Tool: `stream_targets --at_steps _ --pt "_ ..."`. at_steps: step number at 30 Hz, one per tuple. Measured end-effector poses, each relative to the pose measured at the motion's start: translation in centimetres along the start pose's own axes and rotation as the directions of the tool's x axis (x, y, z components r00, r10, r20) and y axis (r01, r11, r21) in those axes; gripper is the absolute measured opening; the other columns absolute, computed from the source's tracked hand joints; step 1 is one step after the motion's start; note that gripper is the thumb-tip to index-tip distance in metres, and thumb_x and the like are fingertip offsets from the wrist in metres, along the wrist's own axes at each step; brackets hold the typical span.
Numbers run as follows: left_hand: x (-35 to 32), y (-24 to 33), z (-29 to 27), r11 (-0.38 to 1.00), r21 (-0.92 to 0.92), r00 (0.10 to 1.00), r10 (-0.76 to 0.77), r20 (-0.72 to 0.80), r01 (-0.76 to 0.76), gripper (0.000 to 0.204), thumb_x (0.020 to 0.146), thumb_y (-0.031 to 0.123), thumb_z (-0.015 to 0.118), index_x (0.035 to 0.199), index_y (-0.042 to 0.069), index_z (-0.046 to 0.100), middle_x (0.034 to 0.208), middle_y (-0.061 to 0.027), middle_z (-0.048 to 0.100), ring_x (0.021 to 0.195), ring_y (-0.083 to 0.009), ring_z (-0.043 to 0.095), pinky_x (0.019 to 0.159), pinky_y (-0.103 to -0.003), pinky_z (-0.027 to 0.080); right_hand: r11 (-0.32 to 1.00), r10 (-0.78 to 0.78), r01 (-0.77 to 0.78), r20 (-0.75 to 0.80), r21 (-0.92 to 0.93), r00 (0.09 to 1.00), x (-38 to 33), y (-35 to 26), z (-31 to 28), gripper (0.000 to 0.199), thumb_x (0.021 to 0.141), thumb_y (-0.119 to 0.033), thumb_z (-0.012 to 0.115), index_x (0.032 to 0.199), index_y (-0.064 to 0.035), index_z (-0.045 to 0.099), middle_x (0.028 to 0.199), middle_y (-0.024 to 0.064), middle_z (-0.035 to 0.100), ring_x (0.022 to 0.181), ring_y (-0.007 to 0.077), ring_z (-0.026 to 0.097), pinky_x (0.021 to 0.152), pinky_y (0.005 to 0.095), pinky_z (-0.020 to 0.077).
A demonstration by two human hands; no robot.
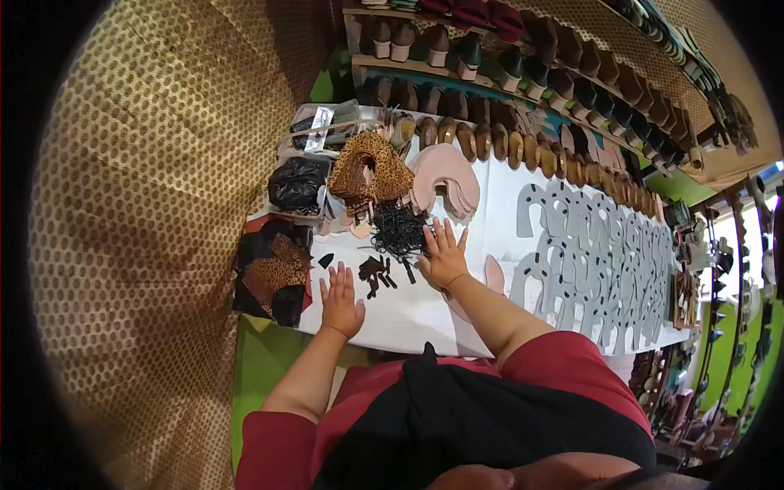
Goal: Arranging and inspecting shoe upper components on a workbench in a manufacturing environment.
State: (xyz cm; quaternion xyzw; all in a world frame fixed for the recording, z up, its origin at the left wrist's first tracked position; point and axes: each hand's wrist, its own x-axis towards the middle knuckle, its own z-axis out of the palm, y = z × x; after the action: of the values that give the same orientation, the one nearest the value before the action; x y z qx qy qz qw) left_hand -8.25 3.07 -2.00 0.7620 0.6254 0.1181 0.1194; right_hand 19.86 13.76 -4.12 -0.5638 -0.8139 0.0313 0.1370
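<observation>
Both hands are open with fingers spread, palms down, and they grip nothing: the left hand (341,306) is beside the black pieces (374,267), the right hand (443,257) is at the edge of the black heap (398,229). Whether the right fingers touch this heap, I cannot tell. The black pieces lie loose on the white table (408,331), between the hands and near the heap. Because the heap looks tangled, a careless sweep of the right hand could drag its strands over the pieces and mix them. The pink stack (445,170) is just behind the right fingers, so a forward push might make it slide. One dark scrap (326,260) near the left fingertips could be overlooked.
</observation>
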Motion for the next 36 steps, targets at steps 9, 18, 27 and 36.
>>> stream_targets --at_steps 9,18,27,36 --pt "1.0 0.3 -1.2 0.997 -0.08 0.994 0.001 0.11 0.008 0.084 0.084 0.021 0.056 0.155 -0.001 0.019 0.164 -0.0197 0.016 0.152 -0.0398 0.012 0.122 -0.054 0.01 0.98 0.08 -0.074 -0.026 0.183 0.996 0.0 1.0 0.4 0.084 0.086 -0.049 0.062 0.154 -0.0108 0.031 0.163 0.018 0.02 0.15 0.0406 0.015 0.115 0.0707 0.0066" --pt "1.0 0.2 -1.2 0.997 -0.069 0.991 0.03 0.127 -0.021 0.082 0.084 0.021 0.056 0.155 0.001 0.021 0.164 -0.0186 0.018 0.152 -0.0387 0.012 0.122 -0.053 0.01 0.973 0.227 -0.222 -0.099 0.06 0.969 1.3 0.1 0.6 0.085 0.088 -0.05 0.06 0.157 -0.0128 0.026 0.164 0.0184 0.014 0.152 0.0418 0.008 0.114 0.0723 0.0055" --pt "1.0 -0.1 -0.8 0.998 -0.062 0.995 0.032 0.095 -0.027 0.082 0.085 0.023 0.056 0.156 0.002 0.021 0.164 -0.0174 0.02 0.152 -0.037 0.014 0.121 -0.055 0.008 0.976 0.217 -0.208 -0.151 0.07 0.964 1.6 0.2 1.2 0.088 0.086 -0.056 0.061 0.156 -0.0128 0.029 0.162 0.0167 0.022 0.152 0.0405 0.01 0.115 0.0702 0.0055" --pt "0.7 -0.2 -1.1 0.997 -0.079 0.993 0.022 0.116 -0.013 0.08 0.086 0.02 0.055 0.156 0.002 0.021 0.164 -0.0165 0.019 0.153 -0.036 0.013 0.122 -0.054 0.008 0.897 0.353 -0.247 -0.257 0.366 0.9 -1.1 2.7 -0.3 0.075 0.095 -0.059 0.043 0.153 -0.012 0.033 0.161 0.0187 0.023 0.15 0.0478 0.009 0.113 0.0712 0.0078"
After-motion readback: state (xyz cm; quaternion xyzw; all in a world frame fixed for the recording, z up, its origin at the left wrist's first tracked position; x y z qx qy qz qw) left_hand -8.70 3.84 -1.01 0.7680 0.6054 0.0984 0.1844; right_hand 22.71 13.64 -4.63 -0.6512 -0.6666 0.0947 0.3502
